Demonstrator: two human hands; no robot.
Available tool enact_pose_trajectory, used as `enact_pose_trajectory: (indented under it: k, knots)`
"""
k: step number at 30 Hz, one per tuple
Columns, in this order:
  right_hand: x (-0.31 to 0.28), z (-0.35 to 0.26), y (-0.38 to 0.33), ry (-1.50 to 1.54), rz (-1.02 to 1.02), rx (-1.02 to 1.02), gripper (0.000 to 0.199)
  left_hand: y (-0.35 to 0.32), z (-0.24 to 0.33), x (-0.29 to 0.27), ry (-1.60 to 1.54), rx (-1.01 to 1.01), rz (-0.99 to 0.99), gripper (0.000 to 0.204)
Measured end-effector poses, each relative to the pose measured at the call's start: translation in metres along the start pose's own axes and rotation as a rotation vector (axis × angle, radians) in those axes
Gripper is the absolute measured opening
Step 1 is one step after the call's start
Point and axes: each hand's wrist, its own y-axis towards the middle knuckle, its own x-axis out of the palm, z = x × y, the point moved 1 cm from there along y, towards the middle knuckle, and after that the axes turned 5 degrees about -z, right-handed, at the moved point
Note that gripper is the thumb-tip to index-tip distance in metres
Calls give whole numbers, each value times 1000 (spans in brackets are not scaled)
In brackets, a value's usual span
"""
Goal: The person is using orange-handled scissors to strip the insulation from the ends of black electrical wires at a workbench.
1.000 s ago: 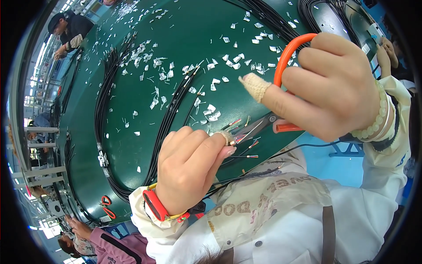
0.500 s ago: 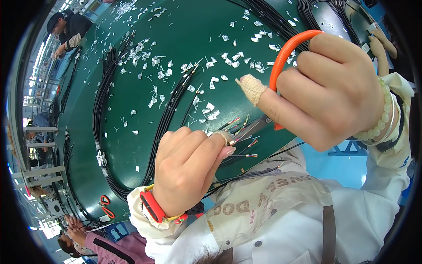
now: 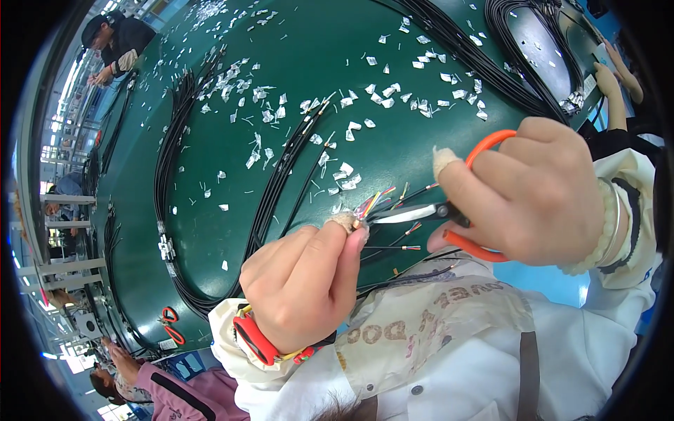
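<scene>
My left hand (image 3: 302,281) pinches the end of a black cable between thumb and forefinger. Thin coloured wires (image 3: 372,202) fan out from that end. In my right hand (image 3: 537,189) are orange-handled scissors (image 3: 411,214), their blades parted beside the wires at my left fingertips. Whether the blades touch the wires, I cannot tell. Tan covers wrap a fingertip on each hand. Several other black cable ends with bared coloured wires (image 3: 411,247) lie just beneath the scissors. Left of my left hand runs a black cable bundle (image 3: 270,189).
White scraps (image 3: 347,172) litter the green table (image 3: 217,151). A bound cable bundle (image 3: 166,175) curves along the left, with a second pair of orange scissors (image 3: 170,326) near it. More cables (image 3: 467,56) lie at the far right. Other people work at the far left, lower left and right edge.
My right hand has moved down and right and turned, with the scissors now lying nearly level and both orange handles showing. The wires at my left fingertips stand more spread.
</scene>
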Motion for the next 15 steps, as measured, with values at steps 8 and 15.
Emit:
enact_pose_trajectory:
  k: [8, 15]
  knots:
    - [0, -4, 4, -62, 44, -3, 34, -1, 1, -1, 17, 7, 11, 12]
    - [1, -4, 6, -65, 68, -17, 33, -2, 1, -2, 26, 17, 16, 12]
